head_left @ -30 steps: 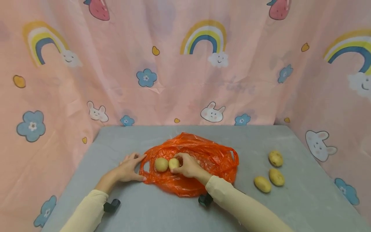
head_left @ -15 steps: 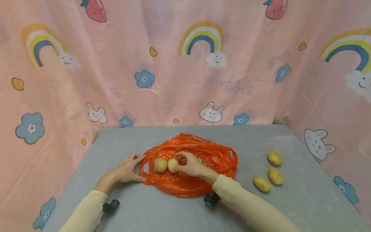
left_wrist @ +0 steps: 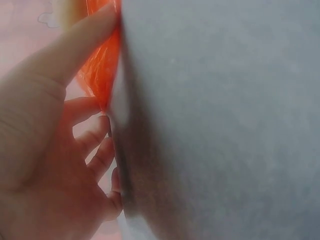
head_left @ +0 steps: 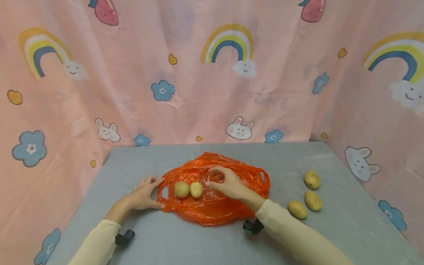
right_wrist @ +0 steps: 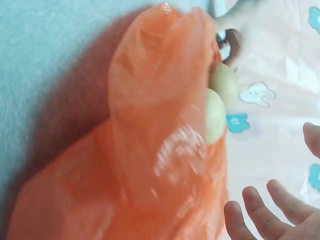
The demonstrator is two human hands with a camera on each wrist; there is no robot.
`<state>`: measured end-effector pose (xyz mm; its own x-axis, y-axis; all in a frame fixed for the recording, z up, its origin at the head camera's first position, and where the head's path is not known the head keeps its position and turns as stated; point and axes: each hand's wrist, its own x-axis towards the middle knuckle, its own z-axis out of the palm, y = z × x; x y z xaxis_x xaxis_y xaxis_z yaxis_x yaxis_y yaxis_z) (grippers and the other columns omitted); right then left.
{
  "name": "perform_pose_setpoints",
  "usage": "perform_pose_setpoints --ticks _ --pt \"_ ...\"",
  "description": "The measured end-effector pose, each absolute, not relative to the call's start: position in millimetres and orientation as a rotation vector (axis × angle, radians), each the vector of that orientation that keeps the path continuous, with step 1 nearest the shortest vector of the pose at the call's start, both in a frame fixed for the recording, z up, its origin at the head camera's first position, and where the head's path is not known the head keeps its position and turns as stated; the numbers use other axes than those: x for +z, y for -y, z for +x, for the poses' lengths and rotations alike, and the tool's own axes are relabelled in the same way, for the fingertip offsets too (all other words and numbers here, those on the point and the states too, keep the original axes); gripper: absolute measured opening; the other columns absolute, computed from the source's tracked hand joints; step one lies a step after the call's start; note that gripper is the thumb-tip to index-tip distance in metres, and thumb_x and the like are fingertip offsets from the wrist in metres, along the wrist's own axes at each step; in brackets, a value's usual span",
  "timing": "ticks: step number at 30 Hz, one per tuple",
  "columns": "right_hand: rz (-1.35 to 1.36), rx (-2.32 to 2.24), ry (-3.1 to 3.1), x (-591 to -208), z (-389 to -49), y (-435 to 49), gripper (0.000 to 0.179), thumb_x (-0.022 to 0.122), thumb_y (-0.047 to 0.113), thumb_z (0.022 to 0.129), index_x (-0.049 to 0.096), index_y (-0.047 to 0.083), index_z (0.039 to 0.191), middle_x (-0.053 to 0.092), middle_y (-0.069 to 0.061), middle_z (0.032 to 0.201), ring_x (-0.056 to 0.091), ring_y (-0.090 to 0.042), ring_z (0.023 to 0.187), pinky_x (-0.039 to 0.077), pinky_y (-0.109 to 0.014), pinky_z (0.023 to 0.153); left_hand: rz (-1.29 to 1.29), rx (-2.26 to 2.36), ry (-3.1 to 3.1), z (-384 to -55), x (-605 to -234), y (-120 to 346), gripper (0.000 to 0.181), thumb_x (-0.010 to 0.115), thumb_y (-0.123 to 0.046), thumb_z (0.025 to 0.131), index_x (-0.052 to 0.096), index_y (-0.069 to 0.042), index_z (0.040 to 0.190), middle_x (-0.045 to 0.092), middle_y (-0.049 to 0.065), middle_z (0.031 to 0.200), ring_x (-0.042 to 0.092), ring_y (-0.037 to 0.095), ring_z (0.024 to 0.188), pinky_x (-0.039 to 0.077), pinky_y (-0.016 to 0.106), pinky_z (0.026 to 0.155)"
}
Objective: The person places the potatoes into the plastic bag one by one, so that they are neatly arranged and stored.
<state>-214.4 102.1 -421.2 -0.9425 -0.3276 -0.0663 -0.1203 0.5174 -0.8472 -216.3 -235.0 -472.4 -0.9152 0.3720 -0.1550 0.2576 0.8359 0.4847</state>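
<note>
An orange plastic bag (head_left: 212, 213) lies spread on the table, its loop handles at left and right. Toward its left end sit two yellowish potatoes, a rounder one (head_left: 182, 190) and a smaller one (head_left: 196, 190), side by side. My left hand (head_left: 142, 195) touches the bag's left edge, thumb and index finger spread to either side of the handle; in the left wrist view the thumb lies against the plastic. My right hand (head_left: 230, 184) hovers over the middle of the bag, holding nothing, its fingers apart from the smaller potato.
Three more potatoes lie right of the bag: one at the back (head_left: 312, 179), one in the middle (head_left: 313, 201) and one nearer (head_left: 297, 209). The grey table (head_left: 159, 239) meets a pink patterned curtain (head_left: 198, 110) behind and at the sides.
My right hand has let go of the smaller potato and moved right, leaving it beside the rounder one. The left hand has stayed at the bag's edge. The head view has shifted slightly.
</note>
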Motion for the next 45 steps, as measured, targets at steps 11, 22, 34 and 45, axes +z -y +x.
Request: perform_pose_setpoints --ticks 11,22,34,45 --pt "-0.426 -1.427 -2.572 -403.5 -212.4 -144.0 0.053 0.071 0.029 0.095 0.056 0.005 0.141 0.056 -0.018 0.144 0.052 -0.041 0.13 0.046 -0.056 0.104 0.477 0.681 -2.787 -218.5 -476.8 236.6 0.103 0.087 -0.045 0.074 0.038 -0.008 0.156 0.039 0.021 0.148 0.037 0.042 0.133 0.031 0.069 0.101" --pt "-0.475 -1.394 -2.728 -394.9 -210.7 -196.3 0.048 0.067 0.025 0.097 0.056 0.003 0.139 0.058 -0.025 0.138 0.055 -0.046 0.125 0.05 -0.057 0.098 0.466 0.665 -2.787 -217.1 -476.2 234.7 0.102 0.087 -0.046 0.074 0.04 -0.009 0.156 0.042 0.018 0.146 0.04 0.036 0.127 0.034 0.063 0.097" --pt "-0.334 -1.321 -2.813 -385.1 -212.3 -242.8 0.054 0.065 0.029 0.099 0.051 0.0 0.143 0.054 -0.03 0.141 0.051 -0.046 0.126 0.048 -0.061 0.097 0.464 0.676 -2.808 -217.0 -477.4 235.9 0.101 0.088 -0.044 0.073 0.041 -0.01 0.155 0.043 0.017 0.144 0.04 0.035 0.125 0.035 0.059 0.095" --pt "-0.288 -1.223 -2.872 -395.2 -217.6 -297.6 0.056 0.059 0.031 0.103 0.047 -0.002 0.146 0.052 -0.031 0.142 0.052 -0.047 0.126 0.047 -0.062 0.099 0.473 0.681 -2.795 -213.4 -472.4 234.9 0.101 0.088 -0.043 0.073 0.041 -0.009 0.155 0.042 0.018 0.144 0.04 0.037 0.126 0.035 0.059 0.094"
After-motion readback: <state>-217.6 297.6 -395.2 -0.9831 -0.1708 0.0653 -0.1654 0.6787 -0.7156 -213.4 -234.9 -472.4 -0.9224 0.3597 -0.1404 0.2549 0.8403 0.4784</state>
